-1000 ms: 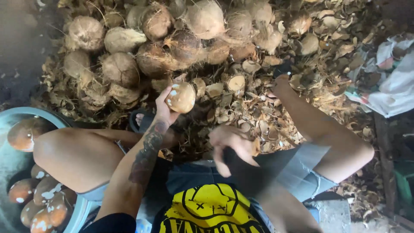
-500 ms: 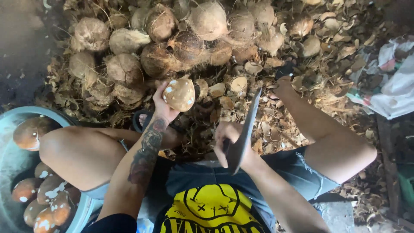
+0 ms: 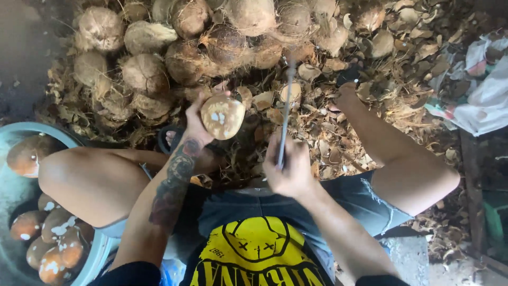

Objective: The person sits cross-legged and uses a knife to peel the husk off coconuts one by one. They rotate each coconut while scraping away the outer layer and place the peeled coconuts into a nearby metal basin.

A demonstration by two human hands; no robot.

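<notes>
The person wears a black T-shirt [image 3: 254, 233] with a yellow smiley print, grey denim shorts [image 3: 370, 204], and a dark forearm tattoo [image 3: 172, 185].

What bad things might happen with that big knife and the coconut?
1. The left hand holds the peeled coconut with bare fingers, close to the raised blade in the right hand; a badly aimed chop might cut them.
2. The coconut is round and held in the air, so it may slip or the blade may glance off.
3. Bare knees sit on either side, so a stray swing might reach a leg.

ground [image 3: 32, 58] carries heaped husked coconuts [image 3: 143, 74], husk scraps [image 3: 402, 58], a blue basin [image 3: 98, 254]
</notes>
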